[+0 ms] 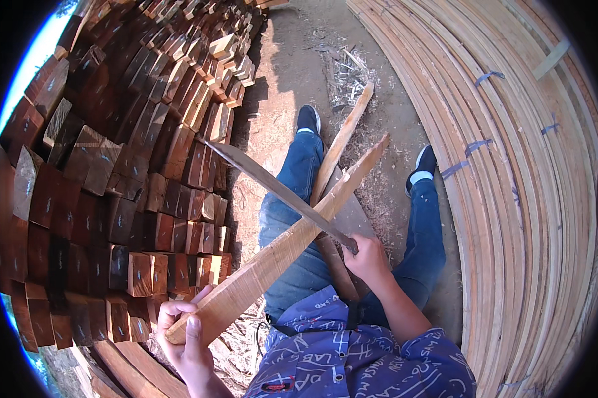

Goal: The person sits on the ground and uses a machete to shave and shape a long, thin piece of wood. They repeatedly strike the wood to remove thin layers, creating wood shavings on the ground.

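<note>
My left hand point(187, 335) is closed around the near end of a long, pale wooden piece point(259, 272). It slants up and away to the right, narrowing to a point at the far end. In my right hand point(366, 259) is a machete point(272, 186), gripped by its handle, with the dark blade reaching up to the left. The blade crosses the wooden piece near its middle; whether they touch I cannot tell. Under both, another long wooden strip point(342, 142) runs between my legs, partly hidden.
Stacked timber blocks point(107, 159) rise on the left. Long bundled boards point(504, 166), tied with bluish strips point(478, 146), fill the right side. Wood shavings point(354, 73) lie on the ground point(299, 40) ahead, and more wood pieces point(136, 368) lie at the lower left.
</note>
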### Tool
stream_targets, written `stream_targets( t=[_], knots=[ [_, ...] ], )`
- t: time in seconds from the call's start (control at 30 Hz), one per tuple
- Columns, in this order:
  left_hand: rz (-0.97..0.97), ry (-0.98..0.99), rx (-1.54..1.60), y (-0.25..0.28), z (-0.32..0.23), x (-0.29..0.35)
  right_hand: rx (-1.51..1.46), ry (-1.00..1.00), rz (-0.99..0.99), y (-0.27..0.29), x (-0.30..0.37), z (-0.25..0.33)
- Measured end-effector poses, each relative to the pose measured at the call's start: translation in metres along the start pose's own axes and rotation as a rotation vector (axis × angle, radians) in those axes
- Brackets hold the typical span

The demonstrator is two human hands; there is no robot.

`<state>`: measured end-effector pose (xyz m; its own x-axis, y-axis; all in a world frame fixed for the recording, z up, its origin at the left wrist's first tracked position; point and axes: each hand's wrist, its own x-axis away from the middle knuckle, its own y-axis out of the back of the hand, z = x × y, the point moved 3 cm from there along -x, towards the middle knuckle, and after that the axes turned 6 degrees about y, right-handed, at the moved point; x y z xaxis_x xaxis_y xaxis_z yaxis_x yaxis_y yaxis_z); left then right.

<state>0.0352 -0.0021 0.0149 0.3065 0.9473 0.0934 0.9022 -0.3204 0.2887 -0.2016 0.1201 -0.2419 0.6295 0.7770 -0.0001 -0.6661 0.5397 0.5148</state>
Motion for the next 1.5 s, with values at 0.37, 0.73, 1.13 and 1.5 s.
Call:
stream_targets(
  t=[0.37, 0.73, 1.13, 1.5],
  knots=[
    [0.075, -0.045, -0.073, -0.004, -0.016, -0.009, -0.012, -0.684, -0.248, 0.034, 0.041, -0.187],
    [0.429, -0.348, -0.544, -0.017, -0.046, -0.013, 0.121, -0.138, -0.119, 0.032, 0.016, -0.033],
    [0.328, -0.302, -0.517, -0.010, -0.023, -0.006, 0.032, 0.008, 0.020, 0.032, 0.026, 0.047],
    [0.280, -0.406, -0.572, -0.032, -0.035, -0.005, 0.105, 0.026, 0.020, 0.051, 0.018, 0.054]
  ],
)
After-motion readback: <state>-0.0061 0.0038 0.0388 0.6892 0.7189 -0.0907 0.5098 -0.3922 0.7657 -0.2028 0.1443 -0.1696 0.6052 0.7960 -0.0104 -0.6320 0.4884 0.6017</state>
